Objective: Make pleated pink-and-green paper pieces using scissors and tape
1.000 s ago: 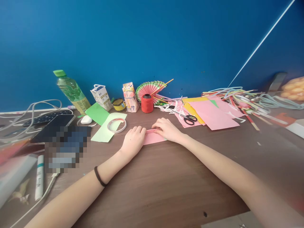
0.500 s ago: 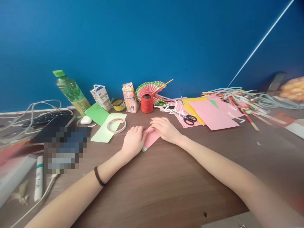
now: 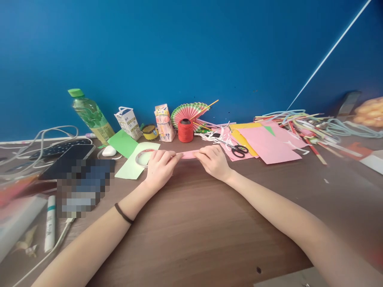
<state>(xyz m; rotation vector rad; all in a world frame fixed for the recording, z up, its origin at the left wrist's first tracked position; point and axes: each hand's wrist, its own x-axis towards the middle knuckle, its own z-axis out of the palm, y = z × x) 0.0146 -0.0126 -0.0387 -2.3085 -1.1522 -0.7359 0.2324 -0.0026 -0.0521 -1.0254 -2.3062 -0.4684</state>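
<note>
A folded pink paper strip [image 3: 188,154] is held just above the brown desk [image 3: 203,223], seen nearly edge-on. My left hand [image 3: 160,169] pinches its left end, fingers closed. My right hand [image 3: 213,161] pinches its right end, fingers closed too. A roll of tape [image 3: 143,158] lies on a pale green sheet [image 3: 129,169] just beyond my left hand. Scissors [image 3: 237,150] lie on pink paper right of my right hand.
Along the blue wall stand a green-capped bottle [image 3: 89,114], two small cartons [image 3: 128,121], a red thread spool [image 3: 185,130] and a paper fan [image 3: 188,110]. Coloured sheets [image 3: 266,145] and paper strips [image 3: 302,123] pile at the right. Cables, a keyboard and a marker [image 3: 50,223] lie left.
The pink paper lay flat on the desk under my pressing hands; now both hands have lifted it and moved it farther from me, holding it by its ends.
</note>
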